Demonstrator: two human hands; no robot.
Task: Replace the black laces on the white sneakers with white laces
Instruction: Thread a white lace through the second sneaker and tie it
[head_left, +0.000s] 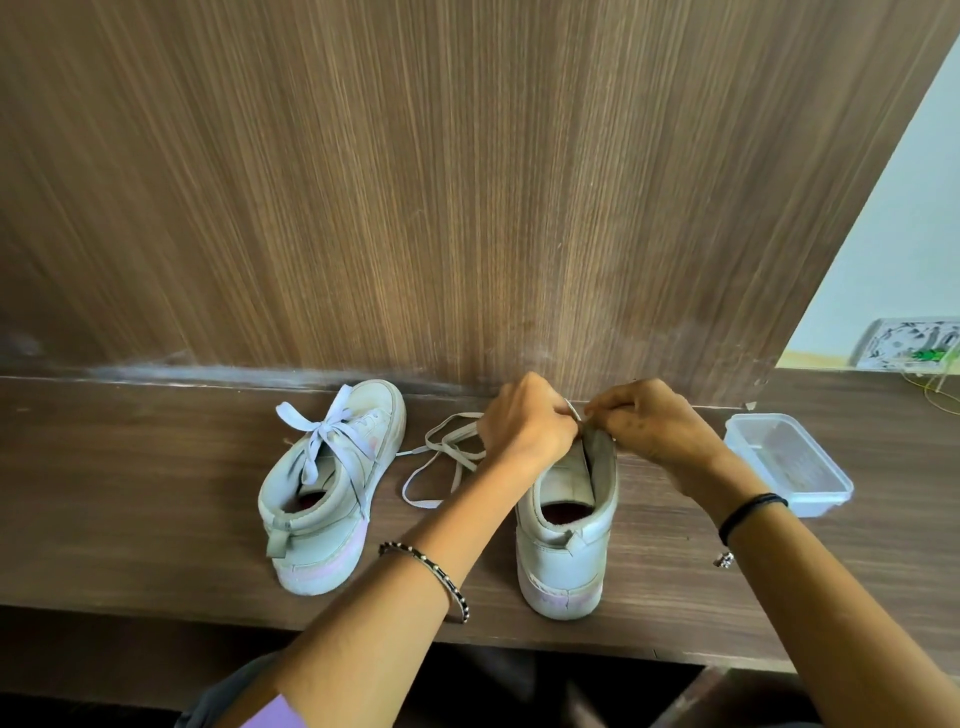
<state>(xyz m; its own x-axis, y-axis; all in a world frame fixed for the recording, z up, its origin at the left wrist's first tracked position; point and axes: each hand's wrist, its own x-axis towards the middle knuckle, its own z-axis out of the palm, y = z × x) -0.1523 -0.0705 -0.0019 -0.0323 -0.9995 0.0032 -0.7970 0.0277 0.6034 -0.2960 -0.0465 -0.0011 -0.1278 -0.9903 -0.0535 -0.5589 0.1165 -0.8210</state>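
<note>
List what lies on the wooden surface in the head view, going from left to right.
Sneaker with the tied white lace → loose white lace → second sneaker → clear plastic container. The left hand and right hand overlap the second sneaker, so they are left out.

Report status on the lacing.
Left hand, right hand: pinching white lace at toe end of right sneaker. Left sneaker laced, bow tied. Lace slack trails between shoes; plastic tub off right.

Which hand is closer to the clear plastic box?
Right. The right hand is just left of the plastic box; the left hand lies beyond it, farther away.
</note>
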